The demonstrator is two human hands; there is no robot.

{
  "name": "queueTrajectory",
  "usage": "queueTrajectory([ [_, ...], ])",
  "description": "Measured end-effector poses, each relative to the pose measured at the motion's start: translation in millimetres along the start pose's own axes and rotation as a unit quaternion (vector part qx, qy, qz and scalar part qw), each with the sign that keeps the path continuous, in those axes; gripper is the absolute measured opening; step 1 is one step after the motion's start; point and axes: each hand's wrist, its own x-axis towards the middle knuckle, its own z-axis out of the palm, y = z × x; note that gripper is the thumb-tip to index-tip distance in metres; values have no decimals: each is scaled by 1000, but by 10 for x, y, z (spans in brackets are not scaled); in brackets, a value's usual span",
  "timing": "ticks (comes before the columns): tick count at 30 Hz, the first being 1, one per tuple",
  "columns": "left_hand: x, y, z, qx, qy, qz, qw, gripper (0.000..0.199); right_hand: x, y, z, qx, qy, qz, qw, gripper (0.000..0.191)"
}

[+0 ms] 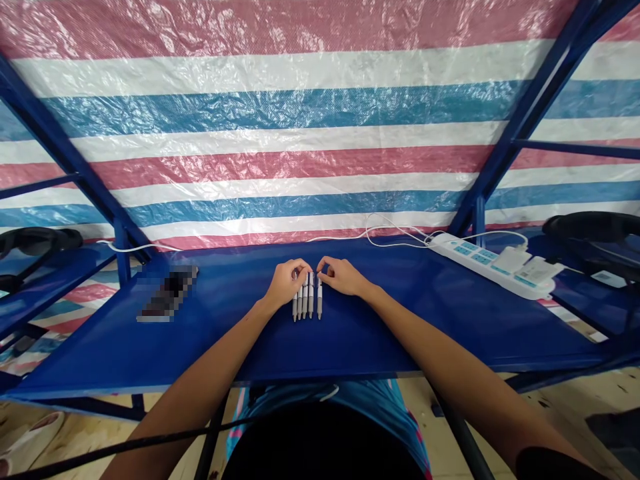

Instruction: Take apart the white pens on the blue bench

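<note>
Neatly rowed pens (307, 296) between left hand (286, 282), right hand (343, 276), touching both.

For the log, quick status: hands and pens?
Pens side by side on blue table. Left hand, right hand on their tops. Power strip off right.

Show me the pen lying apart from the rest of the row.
It's the end pen on the right hand's side of the row: a clear gap separates it from the other pens, which lie close together.
</note>
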Motion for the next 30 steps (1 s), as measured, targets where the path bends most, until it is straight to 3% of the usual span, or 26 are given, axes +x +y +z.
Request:
queueTrajectory([
  [5,-5,-7,8,2,2,1,1000,21,-4,-6,4,-12,-10,-6,1000,8],
  [17,-5,-3,-7,3,-4,4,1000,21,-40,-192,-2,-82,-27,64,994,8],
  [30,-12,22,-16,-3,-15,-11,1000,22,-58,-232,-54,-102,-49,69,991,11],
])
